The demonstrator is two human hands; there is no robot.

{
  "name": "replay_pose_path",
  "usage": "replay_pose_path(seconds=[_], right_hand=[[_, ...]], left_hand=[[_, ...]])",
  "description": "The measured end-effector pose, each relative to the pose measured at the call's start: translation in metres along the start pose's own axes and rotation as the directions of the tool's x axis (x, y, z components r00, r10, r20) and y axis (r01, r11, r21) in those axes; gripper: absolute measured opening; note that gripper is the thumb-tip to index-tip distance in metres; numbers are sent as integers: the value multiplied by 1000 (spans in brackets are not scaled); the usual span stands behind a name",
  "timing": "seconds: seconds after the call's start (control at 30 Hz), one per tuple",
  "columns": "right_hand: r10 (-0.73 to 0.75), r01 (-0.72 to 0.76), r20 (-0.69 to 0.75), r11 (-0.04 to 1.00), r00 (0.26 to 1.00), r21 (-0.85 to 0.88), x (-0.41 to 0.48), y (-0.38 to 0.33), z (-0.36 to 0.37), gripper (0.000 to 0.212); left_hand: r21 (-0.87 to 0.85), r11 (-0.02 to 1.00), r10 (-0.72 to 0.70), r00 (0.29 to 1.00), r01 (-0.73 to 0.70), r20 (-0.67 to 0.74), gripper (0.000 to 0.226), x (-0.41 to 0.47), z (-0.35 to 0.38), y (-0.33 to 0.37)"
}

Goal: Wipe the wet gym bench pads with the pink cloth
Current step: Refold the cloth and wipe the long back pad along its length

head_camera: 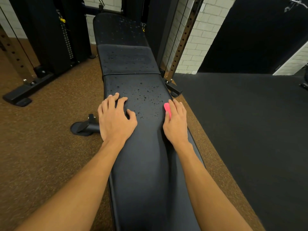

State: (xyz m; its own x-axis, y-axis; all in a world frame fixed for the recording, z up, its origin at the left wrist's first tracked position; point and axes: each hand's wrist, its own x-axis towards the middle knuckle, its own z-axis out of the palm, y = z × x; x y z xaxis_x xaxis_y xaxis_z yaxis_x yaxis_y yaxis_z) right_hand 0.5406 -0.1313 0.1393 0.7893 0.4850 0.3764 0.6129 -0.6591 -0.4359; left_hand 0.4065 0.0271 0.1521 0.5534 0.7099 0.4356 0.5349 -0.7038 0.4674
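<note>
A long black gym bench runs away from me down the middle. Its near pad point(146, 155) is dry close to me and beaded with water drops point(145, 95) ahead of my hands. The middle pad point(128, 59) and the far pad point(120, 29) are also spotted with drops. My left hand point(115, 119) rests flat on the near pad's left side, fingers spread, holding nothing. My right hand point(175, 124) lies on the pad's right edge, closed on a folded pink cloth point(167, 110); only a strip of the cloth shows beside the thumb.
Brown speckled rubber floor point(50, 130) lies left, black matting point(250, 130) right. A bench foot with a wheel point(85, 126) sticks out at the left. A black weight-stack machine point(50, 47) stands back left, a drilled rack upright point(180, 47) back right, before a white brick wall.
</note>
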Motion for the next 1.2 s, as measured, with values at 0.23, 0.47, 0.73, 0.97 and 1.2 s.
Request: replay_pose_path(seconds=[0.23, 0.47, 0.73, 0.97, 1.2], right_hand=[[-46, 46, 11, 999, 999, -1, -18, 19, -10, 48], [-116, 115, 64, 993, 991, 20, -5, -9, 1, 48], [57, -57, 13, 998, 998, -21, 2, 6, -1, 50], [-235, 238, 110, 971, 966, -19, -29, 5, -7, 49], [4, -4, 30, 1000, 1000, 18, 11, -12, 9, 51]], left_hand=[[6, 1000, 0, 1000, 0, 5, 46, 0, 0, 0], [0, 1000, -4, 1000, 4, -1, 46, 0, 1, -1], [-12, 1000, 0, 1000, 0, 1, 46, 1, 3, -2], [-55, 999, -1, 1000, 1, 0, 49, 2, 4, -5], [-136, 991, 16, 1000, -19, -24, 50, 1, 8, -10]])
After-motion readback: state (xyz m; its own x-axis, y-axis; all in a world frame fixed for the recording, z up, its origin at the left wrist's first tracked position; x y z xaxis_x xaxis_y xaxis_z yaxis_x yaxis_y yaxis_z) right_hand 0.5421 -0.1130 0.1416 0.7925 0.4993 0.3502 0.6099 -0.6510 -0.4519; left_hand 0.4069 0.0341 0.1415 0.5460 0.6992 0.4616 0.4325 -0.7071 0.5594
